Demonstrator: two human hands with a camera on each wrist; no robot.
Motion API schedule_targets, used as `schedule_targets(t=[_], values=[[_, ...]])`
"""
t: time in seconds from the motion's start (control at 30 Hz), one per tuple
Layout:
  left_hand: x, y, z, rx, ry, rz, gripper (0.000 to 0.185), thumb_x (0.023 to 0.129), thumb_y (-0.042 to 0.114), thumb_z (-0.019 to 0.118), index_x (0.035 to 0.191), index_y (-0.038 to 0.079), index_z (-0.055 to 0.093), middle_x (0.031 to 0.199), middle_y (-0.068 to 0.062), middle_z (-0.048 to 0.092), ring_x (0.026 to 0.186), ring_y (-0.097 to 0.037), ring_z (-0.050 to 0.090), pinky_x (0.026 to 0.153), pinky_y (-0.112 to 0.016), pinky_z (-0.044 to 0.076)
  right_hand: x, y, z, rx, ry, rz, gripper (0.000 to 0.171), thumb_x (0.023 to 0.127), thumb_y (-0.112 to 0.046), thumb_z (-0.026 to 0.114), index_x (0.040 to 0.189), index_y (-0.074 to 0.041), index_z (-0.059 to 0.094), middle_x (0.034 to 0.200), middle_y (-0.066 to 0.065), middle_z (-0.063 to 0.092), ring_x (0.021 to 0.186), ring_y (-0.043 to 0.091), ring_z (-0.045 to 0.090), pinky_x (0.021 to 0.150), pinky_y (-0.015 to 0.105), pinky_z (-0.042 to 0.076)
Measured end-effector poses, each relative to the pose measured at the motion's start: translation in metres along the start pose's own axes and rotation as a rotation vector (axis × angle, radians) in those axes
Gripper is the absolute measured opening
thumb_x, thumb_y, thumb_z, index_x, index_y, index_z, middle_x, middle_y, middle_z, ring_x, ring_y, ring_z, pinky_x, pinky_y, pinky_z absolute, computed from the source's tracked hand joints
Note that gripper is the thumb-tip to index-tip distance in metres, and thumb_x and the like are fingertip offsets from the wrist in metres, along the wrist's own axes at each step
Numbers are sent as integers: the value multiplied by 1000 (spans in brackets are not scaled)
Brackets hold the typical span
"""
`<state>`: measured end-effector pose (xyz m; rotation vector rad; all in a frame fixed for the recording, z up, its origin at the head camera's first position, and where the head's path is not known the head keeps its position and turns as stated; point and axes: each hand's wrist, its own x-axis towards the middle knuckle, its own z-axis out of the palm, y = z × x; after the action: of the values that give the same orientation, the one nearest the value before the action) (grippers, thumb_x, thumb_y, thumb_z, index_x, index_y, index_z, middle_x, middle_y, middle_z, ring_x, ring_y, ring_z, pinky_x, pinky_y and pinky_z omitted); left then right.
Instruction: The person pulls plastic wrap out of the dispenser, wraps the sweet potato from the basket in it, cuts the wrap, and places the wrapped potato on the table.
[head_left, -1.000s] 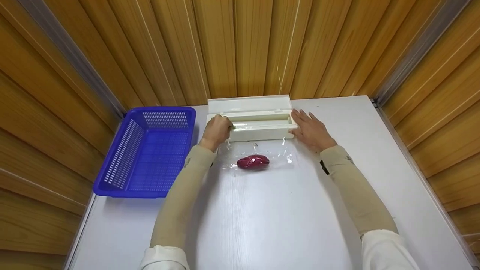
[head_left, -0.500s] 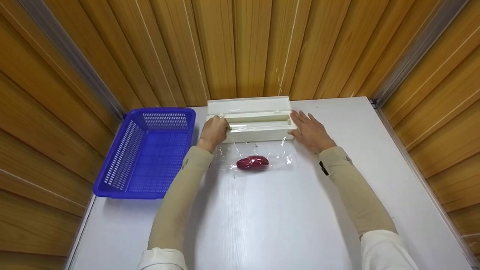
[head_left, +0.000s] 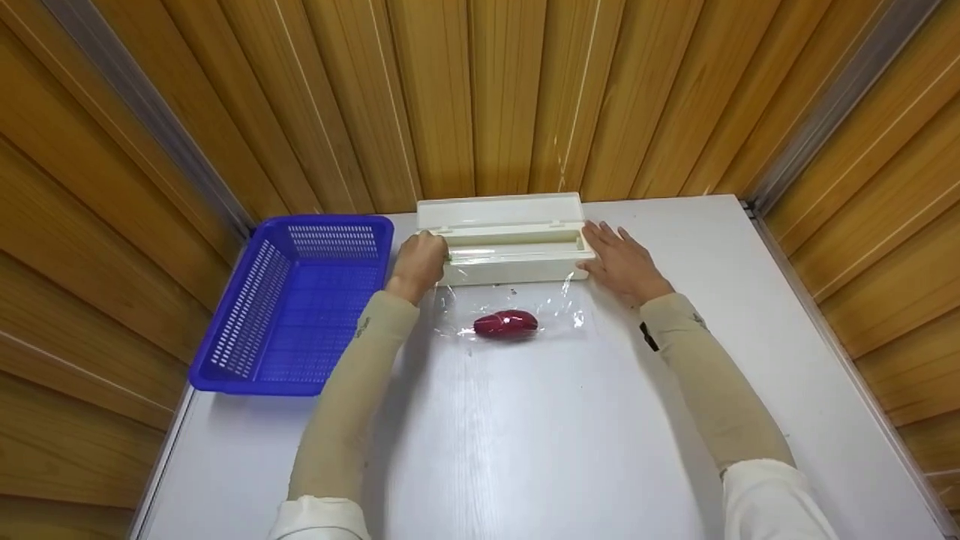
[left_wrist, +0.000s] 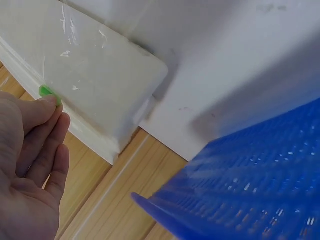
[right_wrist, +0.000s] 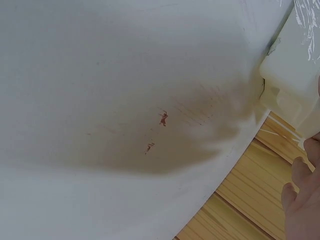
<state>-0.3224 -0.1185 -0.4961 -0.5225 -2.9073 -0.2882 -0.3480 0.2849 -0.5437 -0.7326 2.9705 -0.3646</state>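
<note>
A white cling film dispenser lies across the back of the table with its lid raised. At its left end my left hand pinches a small green slide cutter between thumb and finger, on the box's front upper edge. Against the right end rests my right hand, its fingers fairly straight; the right wrist view catches only part of it. Clear cling film comes out over the front of the box onto the table. Under or in the film lies a dark red, glossy, oblong item, its kind unclear.
A blue plastic basket with slotted walls stands on the left of the white table, close beside my left forearm. Wood-patterned panels rise behind the table and at both sides. Small reddish marks show on the tabletop.
My left hand has slid left along the dispenser's edge with the green cutter, to near its left end. My right hand, the box and the red item have stayed in place.
</note>
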Motion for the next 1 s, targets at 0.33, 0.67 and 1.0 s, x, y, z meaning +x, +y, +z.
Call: schedule_targets(t=[0.33,0.67,1.0], values=[[-9,-13,-11,62,-24,-102,16,90,-7,71,103,-6,80,104,-28,76,95,-43,77,83,-52,64,0,-2,1,1,-8,5,78,113,-47,46,169,-1,16,179,15,14,166,38,11,135,52,4],[-9,-14,-13,112,11,-132,18,91,-8,66,104,-9,78,101,-29,76,91,-44,77,77,-54,64,1,0,3,-9,-1,10,79,113,-48,45,169,-1,18,178,17,17,166,39,13,134,53,6],[-8,-17,-15,115,-18,-143,18,91,-5,67,106,-8,78,102,-28,76,91,-44,77,78,-55,64,2,-2,1,17,-14,13,79,112,-46,47,169,-1,17,179,16,15,166,39,11,135,52,6]])
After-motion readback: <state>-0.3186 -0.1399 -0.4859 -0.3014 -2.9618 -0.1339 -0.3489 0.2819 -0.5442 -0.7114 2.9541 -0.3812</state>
